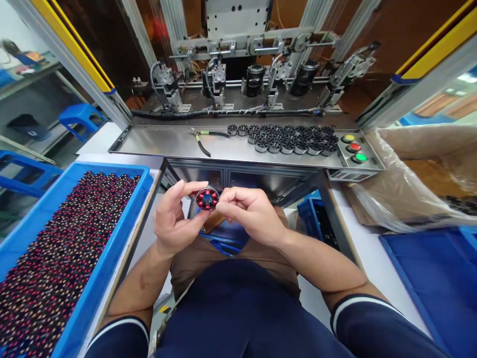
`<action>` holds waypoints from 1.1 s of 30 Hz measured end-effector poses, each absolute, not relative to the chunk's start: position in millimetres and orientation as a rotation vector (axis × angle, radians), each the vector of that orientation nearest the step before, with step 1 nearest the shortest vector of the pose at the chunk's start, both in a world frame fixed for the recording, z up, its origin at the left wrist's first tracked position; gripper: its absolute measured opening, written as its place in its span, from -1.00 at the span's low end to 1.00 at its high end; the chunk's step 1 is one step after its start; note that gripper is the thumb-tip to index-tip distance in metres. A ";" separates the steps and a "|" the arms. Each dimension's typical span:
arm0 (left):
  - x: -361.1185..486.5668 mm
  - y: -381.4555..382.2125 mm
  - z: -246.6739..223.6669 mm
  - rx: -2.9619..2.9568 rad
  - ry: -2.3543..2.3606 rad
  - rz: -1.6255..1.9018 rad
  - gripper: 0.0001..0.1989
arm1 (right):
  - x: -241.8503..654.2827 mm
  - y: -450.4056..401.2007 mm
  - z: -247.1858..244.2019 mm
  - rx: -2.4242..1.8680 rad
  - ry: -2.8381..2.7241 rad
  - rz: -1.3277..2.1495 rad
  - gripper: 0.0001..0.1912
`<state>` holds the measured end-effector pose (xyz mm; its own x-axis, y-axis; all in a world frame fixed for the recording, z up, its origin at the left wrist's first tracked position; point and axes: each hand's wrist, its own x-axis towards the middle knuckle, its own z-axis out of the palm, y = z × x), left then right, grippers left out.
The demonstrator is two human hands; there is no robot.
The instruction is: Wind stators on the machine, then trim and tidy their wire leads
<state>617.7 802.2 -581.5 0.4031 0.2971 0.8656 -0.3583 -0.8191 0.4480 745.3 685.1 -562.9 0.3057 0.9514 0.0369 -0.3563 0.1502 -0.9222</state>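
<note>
A small round black part with red windings is pinched between the thumb and fingers of my left hand, above my lap. My right hand is at the part's right edge, its thumb and fingers pressed together; whatever lies between them is too small to make out. Rows of black and silver round parts stand on the metal tray ahead. Pliers with black and yellow handles lie open on that tray.
At the left, a blue bin holds many wound parts. A machine with clamps stands behind the tray. Yellow, red and green buttons are at the tray's right end. Further right are a plastic-lined box and a blue tray.
</note>
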 end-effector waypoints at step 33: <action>677.5 983.9 -629.8 2.227 1.103 1.032 -0.30 | 977.9 573.9 -653.2 -2.399 -0.814 -1.021 -0.67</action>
